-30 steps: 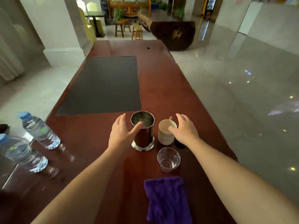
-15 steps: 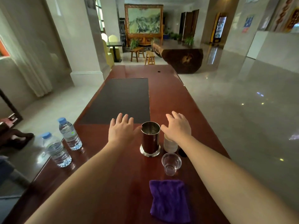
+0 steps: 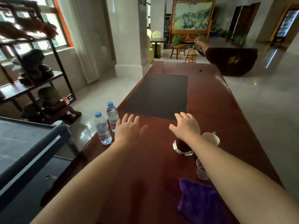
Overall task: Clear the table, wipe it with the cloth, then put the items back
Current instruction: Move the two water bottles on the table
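Note:
On the long red-brown table (image 3: 210, 113) lies a black mat (image 3: 160, 94). My left hand (image 3: 128, 128) hovers open, fingers spread, near the mat's front edge and beside two water bottles (image 3: 103, 128) at the left edge. My right hand (image 3: 186, 125) reaches over the mat's near right corner, open and empty. Under my right forearm stand a steel cup (image 3: 182, 147), a white mug (image 3: 212, 139) and a clear glass (image 3: 201, 171), all partly hidden. A purple cloth (image 3: 199, 206) lies close to me.
A dark trolley (image 3: 32, 147) stands to the left of the table. Behind it is a wooden shelf (image 3: 32, 75) with ornaments. Polished floor runs along the table's right side. A pillar (image 3: 129, 46) and stools stand beyond the far end.
Both hands have moved forward and left past the steel cup and mug toward the mat's near edge. The camera has tilted up and swung left, bringing the trolley and shelf into view.

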Motion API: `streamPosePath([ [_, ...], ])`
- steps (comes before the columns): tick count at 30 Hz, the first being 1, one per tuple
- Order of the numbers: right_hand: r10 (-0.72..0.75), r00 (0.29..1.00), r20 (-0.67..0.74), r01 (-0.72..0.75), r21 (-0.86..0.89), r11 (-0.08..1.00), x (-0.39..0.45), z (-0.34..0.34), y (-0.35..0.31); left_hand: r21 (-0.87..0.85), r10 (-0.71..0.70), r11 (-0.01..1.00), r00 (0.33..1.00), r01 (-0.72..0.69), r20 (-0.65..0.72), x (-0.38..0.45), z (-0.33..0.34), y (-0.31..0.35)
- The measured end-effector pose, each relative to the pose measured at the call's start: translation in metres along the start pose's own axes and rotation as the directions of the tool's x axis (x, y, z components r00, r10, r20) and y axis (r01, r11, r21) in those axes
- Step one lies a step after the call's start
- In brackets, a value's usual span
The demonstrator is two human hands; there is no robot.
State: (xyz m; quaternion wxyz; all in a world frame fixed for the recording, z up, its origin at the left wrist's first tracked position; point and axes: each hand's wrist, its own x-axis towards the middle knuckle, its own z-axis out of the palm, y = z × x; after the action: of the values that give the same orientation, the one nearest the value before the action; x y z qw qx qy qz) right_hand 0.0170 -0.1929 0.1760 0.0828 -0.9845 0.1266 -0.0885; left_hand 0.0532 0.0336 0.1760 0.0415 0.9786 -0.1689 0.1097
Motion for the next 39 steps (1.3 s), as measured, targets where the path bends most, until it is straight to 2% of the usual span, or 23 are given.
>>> streamPosePath([
  [12, -0.271, 0.96, 0.076, 0.268, 0.047, 0.962, 0.039, 0.047, -0.151, 0.028, -0.297, 0.954, 0.955, 0.298, -0.018, -0.024, -0.004, -0.139],
  [19, -0.284, 0.952, 0.111, 0.273, 0.103, 0.956, 0.061, 0.074, -0.188, 0.01, -0.35, 0.937, 0.937, 0.35, -0.002, -0.016, 0.018, -0.173],
  [23, -0.238, 0.96, 0.146, 0.212, 0.178, 0.961, 0.079, 0.091, -0.198, -0.107, -0.392, 0.914, 0.92, 0.392, 0.018, -0.001, 0.038, -0.182],
  [28, -0.106, 0.971, 0.216, 0.019, 0.37, 0.929, 0.11, 0.118, -0.211, -0.439, -0.48, 0.76, 0.869, 0.48, 0.119, 0.03, 0.065, -0.191],
  [30, -0.054, 0.967, 0.248, -0.071, 0.469, 0.88, 0.124, 0.13, -0.218, -0.564, -0.502, 0.672, 0.855, 0.48, 0.13, 0.044, 0.076, -0.195],
  [34, 0.012, 0.952, 0.306, -0.212, 0.63, 0.747, 0.149, 0.157, -0.237, -0.693, -0.498, 0.563, 0.854, 0.451, 0.151, 0.067, 0.099, -0.206],
  [39, 0.001, 0.942, 0.336, -0.28, 0.782, 0.556, 0.176, 0.186, -0.258, -0.833, -0.465, 0.405, 0.869, 0.378, 0.168, 0.082, 0.129, -0.215],
])
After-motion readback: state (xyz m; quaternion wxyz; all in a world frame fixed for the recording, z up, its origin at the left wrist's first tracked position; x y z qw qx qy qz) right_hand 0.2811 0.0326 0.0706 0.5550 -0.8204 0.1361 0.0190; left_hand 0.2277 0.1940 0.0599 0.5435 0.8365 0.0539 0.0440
